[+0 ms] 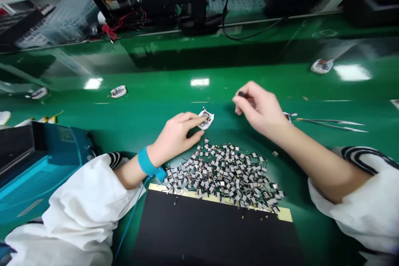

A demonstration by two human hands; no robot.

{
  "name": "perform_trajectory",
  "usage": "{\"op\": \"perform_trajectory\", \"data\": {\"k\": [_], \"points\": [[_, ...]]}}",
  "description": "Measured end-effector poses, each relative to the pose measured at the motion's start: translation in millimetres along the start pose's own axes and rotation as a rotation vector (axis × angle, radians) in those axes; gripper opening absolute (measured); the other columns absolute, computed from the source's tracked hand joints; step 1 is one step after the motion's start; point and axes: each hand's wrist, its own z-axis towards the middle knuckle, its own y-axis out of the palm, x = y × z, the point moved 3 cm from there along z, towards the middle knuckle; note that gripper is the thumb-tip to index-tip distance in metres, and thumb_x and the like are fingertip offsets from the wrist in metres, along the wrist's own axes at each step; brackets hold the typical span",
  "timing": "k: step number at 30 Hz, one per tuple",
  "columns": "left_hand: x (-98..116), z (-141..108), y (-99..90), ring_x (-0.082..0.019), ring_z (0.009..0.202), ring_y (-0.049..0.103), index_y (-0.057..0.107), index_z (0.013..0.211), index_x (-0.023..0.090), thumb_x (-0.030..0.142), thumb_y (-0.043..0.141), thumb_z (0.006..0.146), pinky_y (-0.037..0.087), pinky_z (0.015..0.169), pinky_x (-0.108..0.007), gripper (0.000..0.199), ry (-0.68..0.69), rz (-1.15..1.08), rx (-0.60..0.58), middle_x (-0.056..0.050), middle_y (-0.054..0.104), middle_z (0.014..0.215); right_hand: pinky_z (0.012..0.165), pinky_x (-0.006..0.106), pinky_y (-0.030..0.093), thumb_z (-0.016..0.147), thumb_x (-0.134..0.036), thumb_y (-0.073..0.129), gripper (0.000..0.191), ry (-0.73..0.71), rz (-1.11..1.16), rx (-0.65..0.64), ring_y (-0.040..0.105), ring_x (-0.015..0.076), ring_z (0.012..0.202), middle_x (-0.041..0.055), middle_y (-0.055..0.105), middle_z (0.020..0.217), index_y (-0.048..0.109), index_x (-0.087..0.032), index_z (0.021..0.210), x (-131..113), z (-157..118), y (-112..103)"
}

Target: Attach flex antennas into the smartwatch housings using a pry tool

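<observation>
My left hand [179,133] rests on the green bench with its fingertips holding a small white electronic module [205,119] with exposed parts on top. My right hand [257,106] hangs just to the right, pinching a small dark part [241,94] between thumb and fingers. Below both hands lies a loose pile of several tiny grey-and-black components with thin wires [222,176]. Slender metal tweezers [327,124] lie to the right of my right hand. A blue wrist strap [146,162] circles my left wrist.
A black mat [215,232] with a yellow strip along its edge borders the pile. Several more white modules [118,91] lie along the glossy green bench. A blue machine [37,166] stands at the left. Beyond the bench's far ledge are a dark monitor stand [199,8] and cables.
</observation>
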Motion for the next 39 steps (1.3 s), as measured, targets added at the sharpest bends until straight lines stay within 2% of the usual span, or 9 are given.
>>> {"op": "perform_trajectory", "data": {"k": [3, 5, 8, 11, 13, 15, 22, 31, 39], "points": [[8, 2, 4.9, -0.010, 0.084, 0.059, 0.041, 0.125, 0.021, 0.016, 0.046, 0.082, 0.051, 0.075, -0.023, 0.044, 0.006, -0.275, -0.089, -0.005, 0.056, 0.112, 0.057, 0.023, 0.040, 0.079, -0.016, 0.049, 0.007, -0.029, -0.151, -0.161, 0.052, 0.0106, 0.061, 0.0000, 0.056, 0.067, 0.053, -0.016, 0.074, 5, -9, 0], [5, 6, 4.3, -0.009, 0.084, 0.058, 0.037, 0.127, 0.023, 0.011, 0.045, 0.081, 0.051, 0.073, -0.021, 0.049, 0.019, -0.361, -0.055, -0.004, 0.057, 0.109, 0.057, 0.022, 0.040, 0.079, -0.017, 0.051, 0.007, -0.034, -0.199, -0.203, 0.051, 0.0101, 0.062, 0.0017, 0.058, 0.074, 0.058, -0.015, 0.079, 5, -12, 3], [-11, 13, 0.5, -0.015, 0.095, 0.055, 0.031, 0.130, 0.023, 0.015, 0.058, 0.074, 0.049, 0.079, -0.027, 0.063, -0.042, -0.283, 0.074, -0.004, 0.057, 0.110, 0.059, 0.023, 0.041, 0.081, -0.021, 0.052, 0.013, -0.070, -0.245, -0.233, 0.050, 0.0103, 0.063, 0.0029, 0.059, 0.080, 0.060, -0.014, 0.089, 1, -8, 11], [-26, 21, 3.9, -0.021, 0.111, 0.047, 0.022, 0.134, 0.021, 0.023, 0.066, 0.068, 0.043, 0.092, -0.036, 0.080, -0.091, -0.220, 0.014, -0.008, 0.050, 0.122, 0.071, 0.024, 0.044, 0.083, -0.023, 0.049, 0.019, -0.215, -0.357, -0.271, 0.053, 0.0131, 0.079, 0.0048, 0.058, 0.089, 0.059, -0.014, 0.097, -3, 0, 21], [-31, 25, 8.3, -0.022, 0.114, 0.045, 0.022, 0.133, 0.020, 0.025, 0.064, 0.071, 0.038, 0.097, -0.040, 0.076, -0.086, -0.209, -0.046, -0.007, 0.050, 0.122, 0.075, 0.025, 0.044, 0.084, -0.024, 0.048, 0.020, -0.323, -0.482, -0.289, 0.053, 0.0139, 0.083, 0.0048, 0.057, 0.090, 0.060, -0.015, 0.098, -5, 4, 28], [-33, 26, 11.0, -0.020, 0.112, 0.047, 0.026, 0.131, 0.021, 0.025, 0.062, 0.074, 0.037, 0.098, -0.040, 0.067, -0.084, -0.202, -0.041, -0.005, 0.055, 0.117, 0.073, 0.026, 0.044, 0.083, -0.021, 0.049, 0.018, -0.401, -0.583, -0.295, 0.052, 0.0152, 0.080, 0.0053, 0.057, 0.087, 0.061, -0.014, 0.095, -7, 6, 34], [-26, 23, 10.6, -0.010, 0.087, 0.059, 0.036, 0.124, 0.015, 0.019, 0.064, 0.069, 0.050, 0.083, -0.023, 0.062, -0.083, -0.419, 0.065, -0.006, 0.059, 0.106, 0.063, 0.030, 0.039, 0.082, -0.008, 0.040, 0.020, -0.496, -0.766, -0.217, 0.047, 0.0187, 0.070, 0.0086, 0.056, 0.076, 0.060, -0.009, 0.077, -25, 1, 36], [-21, 20, 9.2, -0.009, 0.079, 0.059, 0.039, 0.122, 0.014, 0.018, 0.066, 0.067, 0.051, 0.081, -0.022, 0.061, -0.083, -0.580, 0.056, -0.007, 0.060, 0.101, 0.061, 0.028, 0.034, 0.083, -0.015, 0.044, 0.020, -0.631, -0.774, -0.106, 0.043, 0.0161, 0.065, 0.0045, 0.055, 0.070, 0.059, -0.013, 0.071, -31, 0, 33], [-23, 18, 9.6, -0.009, 0.078, 0.059, 0.038, 0.122, 0.014, 0.021, 0.067, 0.066, 0.051, 0.081, -0.022, 0.063, -0.109, -0.607, 0.018, -0.006, 0.060, 0.098, 0.063, 0.025, 0.034, 0.086, -0.016, 0.042, 0.020, -0.642, -0.714, -0.151, 0.042, 0.0142, 0.068, 0.0035, 0.055, 0.074, 0.058, -0.014, 0.074, -30, 2, 30]]}}
